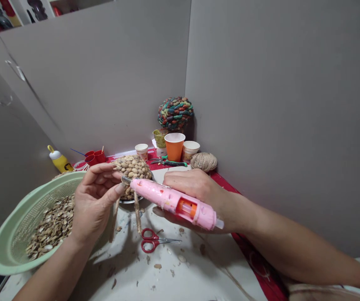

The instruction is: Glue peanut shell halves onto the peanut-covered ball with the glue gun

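My right hand (195, 190) is wrapped round a pink hot glue gun (173, 201), whose metal nozzle points left toward my left hand (96, 196). My left hand pinches something small at the nozzle tip; I cannot make out what it is. Just behind the fingers stands a ball covered in nut shells (132, 167), with twine-wrapped sticks hanging below it.
A green colander (9, 242) of shells sits at the left. Red scissors (151, 240) lie on the white table amid shell bits. Behind are an orange cup (174, 146), paper cups, a twine ball (204, 161), a multicoloured ball (175, 113), red cups, a yellow bottle (59, 161) and grey partition walls.
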